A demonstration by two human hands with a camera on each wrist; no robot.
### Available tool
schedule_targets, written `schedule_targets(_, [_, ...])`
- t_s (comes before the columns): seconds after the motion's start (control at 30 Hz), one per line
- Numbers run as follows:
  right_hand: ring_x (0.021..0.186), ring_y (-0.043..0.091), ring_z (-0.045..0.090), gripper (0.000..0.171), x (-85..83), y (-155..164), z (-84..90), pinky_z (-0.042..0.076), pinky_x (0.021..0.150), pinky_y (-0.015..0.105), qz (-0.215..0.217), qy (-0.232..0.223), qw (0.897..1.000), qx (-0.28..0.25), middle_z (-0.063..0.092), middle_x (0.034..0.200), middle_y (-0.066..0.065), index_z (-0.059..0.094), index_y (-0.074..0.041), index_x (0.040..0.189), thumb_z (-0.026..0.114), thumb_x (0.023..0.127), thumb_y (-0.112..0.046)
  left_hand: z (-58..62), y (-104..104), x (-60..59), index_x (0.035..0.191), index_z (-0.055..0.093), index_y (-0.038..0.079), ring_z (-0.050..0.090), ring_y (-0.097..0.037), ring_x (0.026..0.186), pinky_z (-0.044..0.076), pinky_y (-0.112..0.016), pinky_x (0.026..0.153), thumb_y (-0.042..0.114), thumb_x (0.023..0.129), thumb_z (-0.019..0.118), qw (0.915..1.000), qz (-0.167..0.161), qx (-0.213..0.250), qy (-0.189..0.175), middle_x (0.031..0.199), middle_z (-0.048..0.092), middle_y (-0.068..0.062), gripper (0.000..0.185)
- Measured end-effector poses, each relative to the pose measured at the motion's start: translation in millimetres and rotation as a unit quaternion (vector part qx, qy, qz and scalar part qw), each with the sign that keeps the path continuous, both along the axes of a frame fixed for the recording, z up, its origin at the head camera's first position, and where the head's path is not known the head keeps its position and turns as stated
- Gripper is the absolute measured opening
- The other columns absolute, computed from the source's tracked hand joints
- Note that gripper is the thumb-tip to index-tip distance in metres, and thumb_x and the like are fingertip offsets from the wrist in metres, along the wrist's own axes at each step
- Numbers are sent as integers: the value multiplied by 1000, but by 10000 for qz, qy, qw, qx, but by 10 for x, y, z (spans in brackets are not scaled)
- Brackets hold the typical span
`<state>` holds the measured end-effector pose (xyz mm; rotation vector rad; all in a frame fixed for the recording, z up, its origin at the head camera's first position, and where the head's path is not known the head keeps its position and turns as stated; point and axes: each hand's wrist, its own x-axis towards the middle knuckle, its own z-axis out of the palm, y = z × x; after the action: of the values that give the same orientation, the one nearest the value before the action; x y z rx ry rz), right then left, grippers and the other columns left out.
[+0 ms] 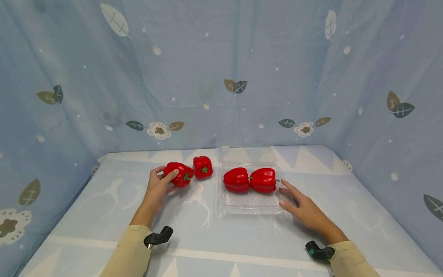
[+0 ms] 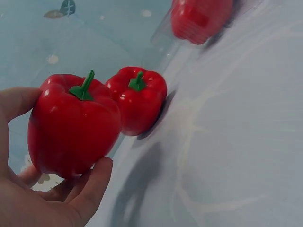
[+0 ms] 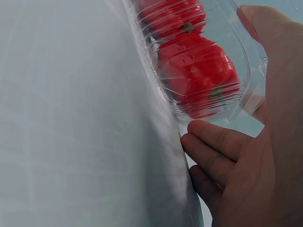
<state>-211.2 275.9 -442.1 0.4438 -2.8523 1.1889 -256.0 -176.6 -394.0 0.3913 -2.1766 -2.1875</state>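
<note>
My left hand (image 1: 157, 189) grips a red bell pepper (image 1: 177, 172) with a green stem, thumb on one side and fingers round the other. In the left wrist view a shadow falls on the cloth beside this pepper (image 2: 71, 127). Right behind it stands a second red pepper (image 1: 202, 167). Two more peppers, a left one (image 1: 236, 180) and a right one (image 1: 262, 181), lie side by side in a clear plastic clamshell box (image 1: 238, 209). My right hand (image 1: 304, 211) is at the box's right end, fingers loosely spread, thumb by the rim in the right wrist view.
The box's transparent lid (image 1: 247, 155) lies folded back toward the rear. A pale patterned cloth (image 1: 194, 246) covers the table. Blue curtains (image 1: 194, 69) with leaf prints enclose the back and both sides.
</note>
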Motion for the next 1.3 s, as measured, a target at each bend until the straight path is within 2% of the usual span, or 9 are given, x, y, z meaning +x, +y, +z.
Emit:
schedule_targets(0.23, [134, 37, 36, 73, -11, 2, 12, 26, 99, 70, 70, -10, 10000, 3, 49, 141, 8, 22, -29, 152, 60, 91, -43, -35, 82, 203, 141, 18, 6, 50, -34, 117, 49, -44, 92, 38, 85, 70, 9997, -22, -147, 208, 139, 35, -20, 83])
schedule_targets(0.47, [135, 35, 36, 73, -52, 10, 0, 26, 99, 70, 85, 52, 9999, 11, 49, 141, 6, 21, -31, 152, 60, 91, -45, 35, 214, 314, 142, 19, 8, 52, -33, 116, 48, -43, 93, 41, 84, 71, 9994, -240, -66, 224, 136, 38, -19, 84])
schedule_targets(0.57, [135, 35, 36, 74, -49, 18, -15, 26, 99, 70, 82, 36, 10000, -13, 49, 141, 6, 22, -30, 152, 60, 91, -45, 60, 280, 350, 145, 22, 14, 53, -32, 117, 49, -42, 92, 41, 84, 71, 9988, -409, -162, 231, 137, 40, -16, 83])
schedule_targets(0.73, [134, 36, 36, 74, -36, 27, -24, 26, 97, 71, 83, 62, 9999, 24, 49, 141, 7, 21, -30, 152, 60, 91, -45, 85, 376, 403, 147, 29, 33, 50, -30, 119, 52, -41, 87, 42, 84, 70, 9960, -707, -331, 427, 137, 40, -11, 76])
schedule_targets(0.8, [135, 36, 36, 75, -37, 28, -23, 26, 97, 72, 77, 61, 9999, 61, 49, 141, 6, 20, -31, 152, 60, 91, -45, 88, 412, 421, 146, 32, 38, 51, -30, 118, 53, -41, 85, 42, 84, 70, 9954, -771, -307, 477, 137, 40, -9, 73])
schedule_targets(0.9, [135, 36, 35, 75, -34, 30, -14, 26, 97, 72, 90, 57, 9999, 87, 49, 141, 6, 19, -31, 152, 59, 91, -45, 85, 464, 441, 145, 34, 37, 53, -31, 117, 54, -41, 82, 40, 85, 70, 9952, -819, -158, 518, 135, 40, -9, 70])
schedule_targets(1.03, [134, 37, 36, 74, -28, 36, -2, 26, 97, 72, 113, 133, 9998, 75, 49, 141, 6, 19, -31, 152, 59, 92, -43, 84, 513, 456, 143, 37, 31, 53, -34, 116, 55, -42, 79, 36, 86, 69, 9941, -882, 35, 631, 133, 41, -11, 65])
schedule_targets(1.3, [135, 37, 34, 74, -31, 38, -24, 24, 97, 72, 107, 84, 9999, 103, 48, 142, 6, 16, -33, 153, 58, 92, -45, 141, 575, 486, 142, 34, 25, 47, -32, 120, 53, -41, 85, 32, 86, 70, 9920, -1038, 186, 700, 135, 39, -11, 67])
